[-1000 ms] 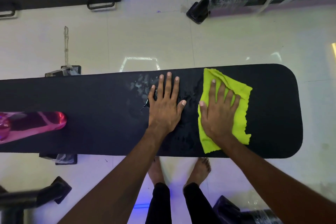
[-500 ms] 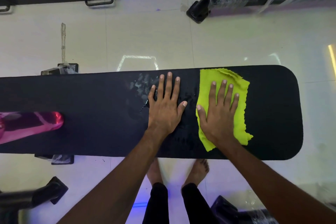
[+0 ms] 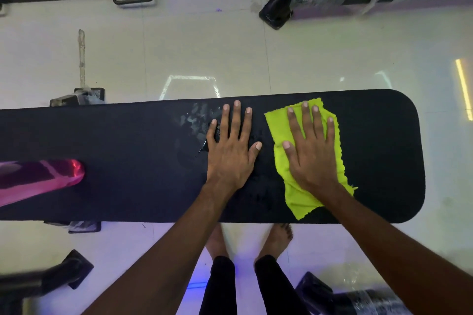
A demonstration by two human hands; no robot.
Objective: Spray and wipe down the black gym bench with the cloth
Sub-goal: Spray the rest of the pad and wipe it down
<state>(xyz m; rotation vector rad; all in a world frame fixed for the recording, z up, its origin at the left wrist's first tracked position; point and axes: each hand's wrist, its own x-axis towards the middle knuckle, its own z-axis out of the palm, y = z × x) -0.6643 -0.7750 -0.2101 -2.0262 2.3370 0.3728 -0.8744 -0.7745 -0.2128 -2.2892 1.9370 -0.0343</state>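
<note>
The black desk (image 3: pixel 384 151) lies across the middle of the view, from 9 o'clock to 3 o'clock, with its rounded end at 3 o'clock. The yellow-green cloth (image 3: pixel 281 161) lies flat on the desk, a little to the 3 o'clock side of the centre. The right hand (image 3: pixel 311 151) rests on the cloth with the fingers straight and spread, and the palm presses it down on the desk. The left hand (image 3: pixel 230 153) lies just beside the cloth, on its 9 o'clock side, apart from it. It is also flat, with spread fingers, and it touches the bare desk directly. Next to the left hand, toward 10 o'clock from it, wet spots (image 3: pixel 197 120) shine on the black surface. At 9 o'clock a pink transparent bottle (image 3: pixel 43 179) lies on its side on the desk, well apart from the hands. Two bare feet (image 3: pixel 279 238) stand on the pale floor (image 3: pixel 204 54) at 6 o'clock, beside the near edge of the desk.
</note>
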